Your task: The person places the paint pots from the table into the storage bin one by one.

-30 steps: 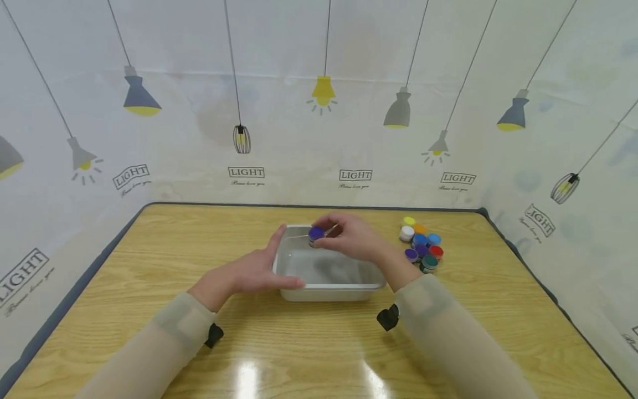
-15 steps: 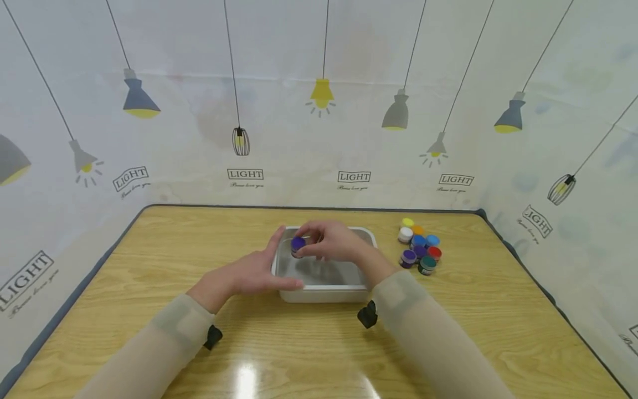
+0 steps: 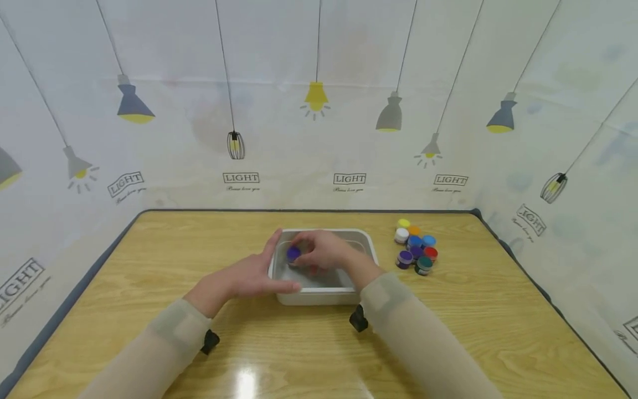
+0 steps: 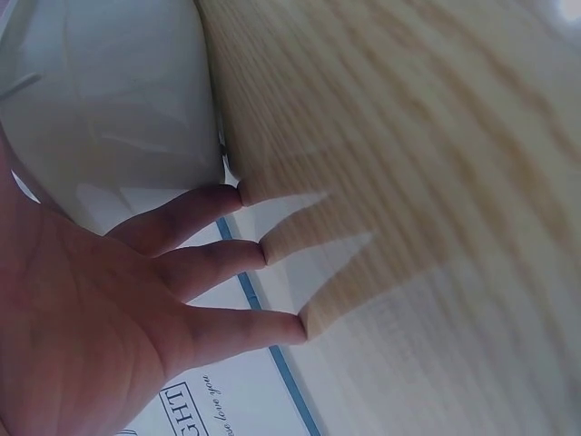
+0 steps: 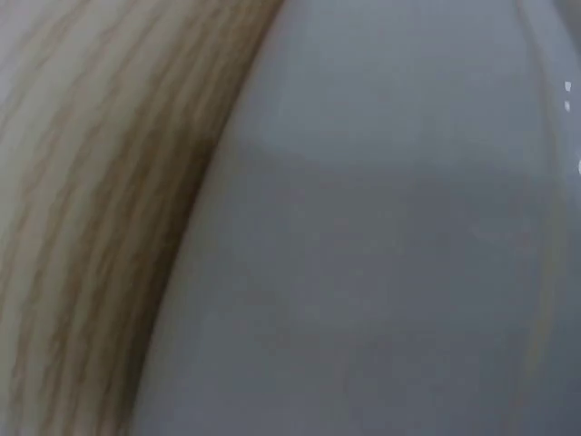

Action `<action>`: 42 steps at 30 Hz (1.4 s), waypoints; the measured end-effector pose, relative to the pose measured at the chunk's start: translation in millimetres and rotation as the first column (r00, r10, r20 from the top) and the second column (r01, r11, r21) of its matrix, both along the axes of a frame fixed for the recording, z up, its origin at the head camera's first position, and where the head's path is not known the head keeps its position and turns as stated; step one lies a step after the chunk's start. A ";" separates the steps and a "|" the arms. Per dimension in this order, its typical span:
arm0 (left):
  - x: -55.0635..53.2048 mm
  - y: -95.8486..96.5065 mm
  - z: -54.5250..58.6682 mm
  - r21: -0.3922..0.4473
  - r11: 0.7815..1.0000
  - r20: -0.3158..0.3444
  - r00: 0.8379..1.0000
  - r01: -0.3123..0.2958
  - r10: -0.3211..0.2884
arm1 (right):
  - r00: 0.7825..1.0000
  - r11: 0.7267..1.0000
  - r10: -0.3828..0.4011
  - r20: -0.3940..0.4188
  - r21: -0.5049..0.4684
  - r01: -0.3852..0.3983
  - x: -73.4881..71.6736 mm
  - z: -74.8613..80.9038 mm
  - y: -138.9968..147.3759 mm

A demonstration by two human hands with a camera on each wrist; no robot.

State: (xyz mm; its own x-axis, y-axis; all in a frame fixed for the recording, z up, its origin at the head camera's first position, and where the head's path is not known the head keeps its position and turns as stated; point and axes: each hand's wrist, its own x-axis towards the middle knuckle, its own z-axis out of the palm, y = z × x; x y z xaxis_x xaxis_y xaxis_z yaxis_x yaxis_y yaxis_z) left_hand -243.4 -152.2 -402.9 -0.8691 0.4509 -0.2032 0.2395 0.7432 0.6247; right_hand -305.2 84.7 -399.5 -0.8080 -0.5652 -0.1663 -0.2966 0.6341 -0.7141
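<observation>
A white rectangular plastic tub (image 3: 319,298) stands on the wooden table. My right hand (image 3: 325,252) reaches down inside it and pinches a small paint jar (image 3: 293,254) with a purple lid, near the tub's left end. Whether the jar touches the bottom I cannot tell. Along the tub's left side lies my left hand (image 3: 244,277), thumb over the near rim. In the left wrist view its straight, spread fingers (image 4: 241,327) touch the tabletop beside the tub. Only the tub's outer wall (image 5: 363,254) and some table fill the right wrist view; the right hand is out of it.
To the right of the tub, several paint jars (image 3: 415,253) stand bunched together, with yellow, orange, white, blue, purple, red and green lids. A wall covering (image 3: 289,183) printed with lamps borders the wooden table (image 3: 299,349) at the back and sides.
My right hand has carried the purple-lidded jar leftward and down, from above the tub to inside it. The left hand keeps its place at the tub's left side.
</observation>
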 end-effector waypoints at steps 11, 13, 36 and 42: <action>2.0 -2.5 -2.1 0.000 1.000 0.004 1.000 -0.012 0.012 | 1.000 1.000 0.019 -0.012 -0.009 -0.019 2.0 -5.9 -5.8; 1.7 -3.3 -2.9 0.005 1.000 0.007 1.000 -0.011 0.011 | 1.000 0.999 0.026 -0.014 -0.019 -0.027 1.9 -7.3 -6.3; 1.4 -1.5 -6.3 0.009 1.000 0.011 1.000 -0.020 0.020 | 1.000 1.000 -0.016 -0.008 -0.008 0.016 5.0 -8.9 -9.4; 0.1 0.0 -4.3 -0.010 1.000 0.005 1.000 -0.015 0.015 | 1.000 1.000 -0.006 -0.009 -0.018 0.006 5.9 -5.8 -7.4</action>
